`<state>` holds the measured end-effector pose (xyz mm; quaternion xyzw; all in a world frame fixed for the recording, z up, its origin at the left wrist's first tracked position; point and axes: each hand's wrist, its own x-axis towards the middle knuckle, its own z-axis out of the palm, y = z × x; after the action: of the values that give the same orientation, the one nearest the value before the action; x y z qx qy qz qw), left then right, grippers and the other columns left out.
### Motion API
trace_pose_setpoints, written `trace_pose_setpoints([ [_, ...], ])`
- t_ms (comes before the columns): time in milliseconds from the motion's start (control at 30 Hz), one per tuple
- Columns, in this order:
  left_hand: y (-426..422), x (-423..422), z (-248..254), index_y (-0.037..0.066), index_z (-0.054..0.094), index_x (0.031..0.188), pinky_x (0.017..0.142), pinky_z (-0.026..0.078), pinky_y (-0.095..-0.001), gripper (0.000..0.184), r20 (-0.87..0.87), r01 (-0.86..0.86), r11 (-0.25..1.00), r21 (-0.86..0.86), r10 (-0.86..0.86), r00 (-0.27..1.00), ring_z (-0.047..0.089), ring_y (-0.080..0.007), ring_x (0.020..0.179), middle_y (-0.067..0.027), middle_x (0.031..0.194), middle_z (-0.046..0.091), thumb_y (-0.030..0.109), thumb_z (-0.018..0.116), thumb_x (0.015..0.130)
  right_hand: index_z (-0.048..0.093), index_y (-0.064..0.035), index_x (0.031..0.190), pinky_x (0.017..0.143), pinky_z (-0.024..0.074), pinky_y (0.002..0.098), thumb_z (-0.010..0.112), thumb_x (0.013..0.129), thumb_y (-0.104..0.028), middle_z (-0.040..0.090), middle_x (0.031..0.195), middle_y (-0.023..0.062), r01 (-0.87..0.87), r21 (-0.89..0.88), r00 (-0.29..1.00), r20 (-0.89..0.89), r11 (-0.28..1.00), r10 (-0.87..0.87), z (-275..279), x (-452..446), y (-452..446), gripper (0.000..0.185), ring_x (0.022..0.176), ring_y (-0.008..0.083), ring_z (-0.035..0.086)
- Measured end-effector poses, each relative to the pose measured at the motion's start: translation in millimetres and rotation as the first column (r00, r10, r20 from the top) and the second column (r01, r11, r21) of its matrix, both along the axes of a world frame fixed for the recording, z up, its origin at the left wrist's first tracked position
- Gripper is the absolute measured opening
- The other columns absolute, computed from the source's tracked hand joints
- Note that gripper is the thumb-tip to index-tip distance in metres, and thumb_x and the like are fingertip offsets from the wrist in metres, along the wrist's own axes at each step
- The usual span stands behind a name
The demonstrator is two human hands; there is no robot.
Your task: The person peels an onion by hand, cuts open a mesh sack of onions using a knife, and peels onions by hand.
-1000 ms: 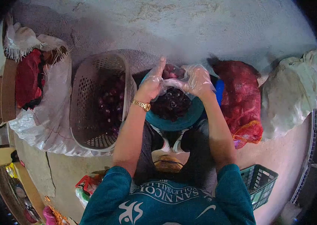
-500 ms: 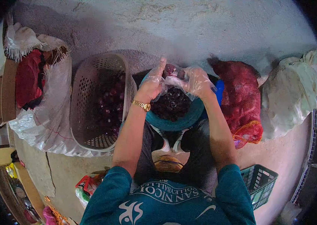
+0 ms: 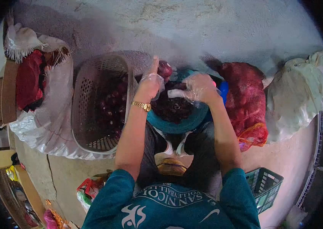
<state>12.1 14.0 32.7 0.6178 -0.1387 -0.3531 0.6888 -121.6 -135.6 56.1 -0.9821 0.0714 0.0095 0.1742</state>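
A red onion (image 3: 165, 69) rests in the fingers of my left hand (image 3: 150, 86), which wears a clear plastic glove and has a gold watch at the wrist. The thumb points up beside it. My right hand (image 3: 201, 87), gloved too, is curled over the right part of a teal tub (image 3: 178, 128), with a white-wrapped digit stretching left. What its fingers hold, if anything, is hidden. Dark onion skins (image 3: 173, 110) fill the tub between my knees. To the left, a grey perforated basket (image 3: 78, 110) contains several red onions (image 3: 113, 101).
Right of the tub are a blue object (image 3: 223, 91), a red mesh sack (image 3: 243, 101) of onions and a whitish sack (image 3: 293, 97). Farther left stands an opened white woven sack (image 3: 56, 107). A green crate (image 3: 264, 187) sits behind on the right. A rough wall (image 3: 192, 30) rises ahead.
My hands have moved apart. The left carries the onion slightly left toward the basket, while the right has drawn slightly down over the tub.
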Motion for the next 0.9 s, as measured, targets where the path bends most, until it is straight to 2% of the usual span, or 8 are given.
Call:
trace_pose_setpoints([
  [33, -1.2, 4.0, -3.5, 0.002, 0.049, 0.122, 0.076, 0.051, -0.0353, 0.056, 0.001, 0.000, 1.000, -0.001, 0.000, 1.000, 0.062, -0.0224, 0.089, -0.0132, 0.101, 0.062, 0.045, 0.061, 0.087, 0.068, -0.0042, 0.079, 0.075, 0.0483, 0.0445, 0.055, 0.068, -0.074, 0.064, 0.077, 0.0182, 0.013, 0.000, 0.999, 0.043, 1.000, -0.013, 0.7, -1.3, -0.5, 0.071, 0.083, 0.0364, 0.061],
  [100, -5.4, 12.2, -5.9, 0.001, 0.053, 0.119, 0.070, 0.051, -0.0308, 0.057, -0.416, -0.060, 0.981, -0.186, -0.024, 0.909, 0.062, -0.0203, 0.084, -0.0135, 0.102, 0.062, 0.046, 0.061, 0.086, 0.068, -0.0046, 0.084, 0.077, 0.0481, 0.0445, 0.058, 0.067, -0.072, 0.065, 0.080, 0.0185, 0.068, -0.005, 0.996, 0.061, 0.998, -0.067, 7.8, -1.8, 0.7, 0.071, 0.086, 0.0364, 0.061],
  [167, -5.9, 8.2, -1.1, 0.002, 0.055, 0.112, 0.068, 0.052, -0.0294, 0.056, -0.386, -0.040, 0.987, -0.158, -0.025, 0.922, 0.061, -0.0185, 0.080, -0.0106, 0.097, 0.061, 0.052, 0.056, 0.086, 0.068, -0.0051, 0.088, 0.078, 0.0478, 0.0446, 0.061, 0.065, -0.071, 0.065, 0.082, 0.0188, 0.122, -0.008, 0.990, 0.076, 0.992, -0.121, 3.7, -1.5, -1.4, 0.070, 0.088, 0.0364, 0.061],
  [233, -8.0, 0.4, 8.4, 0.003, 0.057, 0.106, 0.066, 0.052, -0.0280, 0.058, -0.355, -0.022, 0.991, -0.129, -0.026, 0.935, 0.060, -0.0167, 0.075, -0.0077, 0.092, 0.061, 0.058, 0.051, 0.087, 0.066, -0.0057, 0.098, 0.082, 0.0474, 0.0440, 0.065, 0.065, -0.065, 0.065, 0.089, 0.0189, 0.203, -0.014, 0.907, 0.380, 0.979, -0.182, -5.5, 1.0, -5.1, 0.068, 0.092, 0.0363, 0.060],
  [267, -9.5, -3.3, 10.7, 0.003, 0.057, 0.106, 0.065, 0.052, -0.0276, 0.057, -0.369, -0.024, 0.991, -0.129, -0.026, 0.929, 0.060, -0.0162, 0.076, -0.0076, 0.092, 0.061, 0.057, 0.052, 0.087, 0.066, -0.0057, 0.098, 0.082, 0.0474, 0.0440, 0.065, 0.065, -0.065, 0.065, 0.089, 0.0189, 0.201, -0.012, 0.907, 0.379, 0.979, -0.182, -9.0, 0.1, -7.2, 0.068, 0.092, 0.0363, 0.060],
  [333, -10.3, -5.7, 10.2, 0.003, 0.057, 0.107, 0.065, 0.051, -0.0272, 0.057, -0.383, -0.024, 0.991, -0.130, -0.028, 0.923, 0.059, -0.0157, 0.076, -0.0074, 0.093, 0.061, 0.056, 0.052, 0.088, 0.060, -0.0068, 0.115, 0.088, 0.0443, 0.0427, 0.073, 0.066, -0.047, 0.063, 0.103, 0.0176, 0.223, 0.061, 0.965, 0.130, 0.973, -0.229, 13.7, -0.4, 0.0, 0.064, 0.099, 0.0343, 0.056],
  [500, -12.4, -0.2, -11.6, 0.001, 0.058, 0.105, 0.070, 0.054, -0.0299, 0.055, -0.319, 0.139, 0.985, -0.105, -0.166, 0.933, 0.062, -0.0149, 0.080, -0.0076, 0.096, 0.062, 0.054, 0.048, 0.090, 0.060, -0.0069, 0.115, 0.089, 0.0444, 0.0425, 0.074, 0.064, -0.047, 0.063, 0.103, 0.0179, 0.226, 0.053, 0.961, 0.155, 0.973, -0.231, 3.5, 4.3, -1.3, 0.066, 0.100, 0.0349, 0.057],
  [900, -14.1, -6.8, -9.9, 0.005, 0.060, 0.097, 0.066, 0.053, -0.0316, 0.051, -0.293, 0.120, 0.984, -0.128, -0.153, 0.944, 0.061, -0.0145, 0.076, -0.0061, 0.089, 0.063, 0.055, 0.052, 0.088, 0.063, -0.0064, 0.109, 0.086, 0.0456, 0.0426, 0.069, 0.068, -0.055, 0.064, 0.098, 0.0184, 0.237, 0.123, 0.972, -0.022, 0.964, -0.236, 30.4, 9.6, 9.9, 0.064, 0.096, 0.0357, 0.059],
])
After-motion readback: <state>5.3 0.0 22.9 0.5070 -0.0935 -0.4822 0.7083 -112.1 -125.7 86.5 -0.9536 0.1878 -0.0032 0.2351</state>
